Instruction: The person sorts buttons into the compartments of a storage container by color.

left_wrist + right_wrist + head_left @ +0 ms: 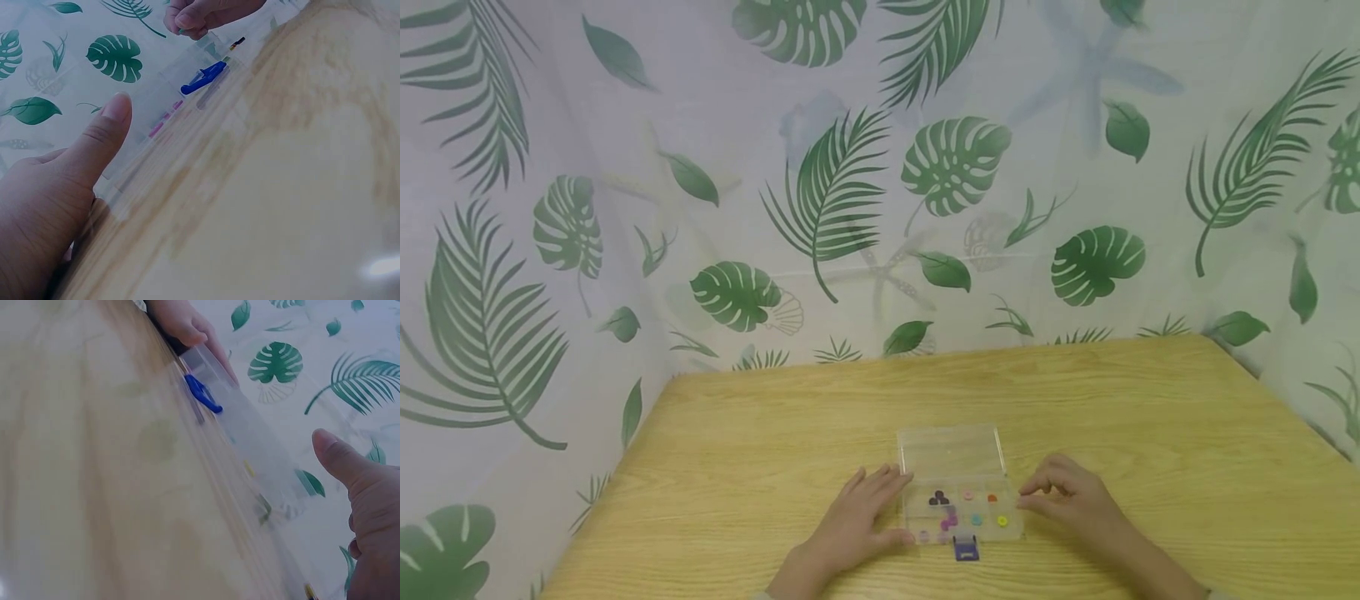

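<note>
A clear plastic compartment box (928, 510) lies on the table, its transparent lid (951, 450) tipped back on the far side. Small beads sit inside: dark ones (938, 498), purple ones (950, 518), a pink, an orange, a teal and a yellow bead (1002, 521). A blue latch (966, 548) hangs at the front. My left hand (861, 517) rests against the box's left end, fingers nearly straight at the back corner and thumb at the front corner. Beside the right end, my right hand (1075, 497) pinches what looks like a tiny green bead (182, 31).
The wood-grain table (760, 433) stretches around the box on all sides. Behind it hangs a white curtain (865, 333) with green leaf prints, which also runs along the left and right edges.
</note>
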`<state>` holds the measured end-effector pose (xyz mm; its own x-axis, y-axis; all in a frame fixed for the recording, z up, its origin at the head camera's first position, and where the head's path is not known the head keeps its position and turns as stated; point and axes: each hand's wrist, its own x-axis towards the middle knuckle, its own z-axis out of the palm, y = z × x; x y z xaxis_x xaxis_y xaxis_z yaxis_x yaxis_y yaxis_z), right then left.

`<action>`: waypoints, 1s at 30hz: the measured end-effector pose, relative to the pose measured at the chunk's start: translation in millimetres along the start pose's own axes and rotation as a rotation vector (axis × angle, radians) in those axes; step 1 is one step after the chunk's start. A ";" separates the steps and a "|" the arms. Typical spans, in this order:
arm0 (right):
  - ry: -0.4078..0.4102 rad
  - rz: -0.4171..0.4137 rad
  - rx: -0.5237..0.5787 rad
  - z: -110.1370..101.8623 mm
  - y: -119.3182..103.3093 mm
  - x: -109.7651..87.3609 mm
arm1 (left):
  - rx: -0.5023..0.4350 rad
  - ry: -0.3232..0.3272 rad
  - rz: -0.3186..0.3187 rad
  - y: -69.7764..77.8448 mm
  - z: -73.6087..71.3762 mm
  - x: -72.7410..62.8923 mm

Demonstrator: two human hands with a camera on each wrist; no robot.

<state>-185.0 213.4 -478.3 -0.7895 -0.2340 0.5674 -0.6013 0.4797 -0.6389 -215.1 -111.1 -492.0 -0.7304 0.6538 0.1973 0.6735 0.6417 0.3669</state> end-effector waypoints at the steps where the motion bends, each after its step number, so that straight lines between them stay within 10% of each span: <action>1: -0.007 -0.003 0.012 3.5 -1.6 1.0 | -0.002 -0.003 -0.003 -0.1 0.1 0.1; 10: -0.022 -0.087 0.047 33.3 -13.9 9.4 | 0.009 -0.010 -0.010 -0.3 0.4 2.0; 20: 0.044 -0.357 0.043 33.5 -44.8 22.2 | -0.002 -0.013 -0.020 0.1 -0.2 0.1; 30: 0.057 -0.346 0.001 39.0 -10.0 13.8 | 0.009 -0.011 -0.015 0.7 -1.0 -0.3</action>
<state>-194.7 172.4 -484.3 -0.5305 -0.3352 0.7786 -0.8325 0.3793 -0.4039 -214.6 -111.3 -490.9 -0.7395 0.6480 0.1821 0.6633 0.6554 0.3612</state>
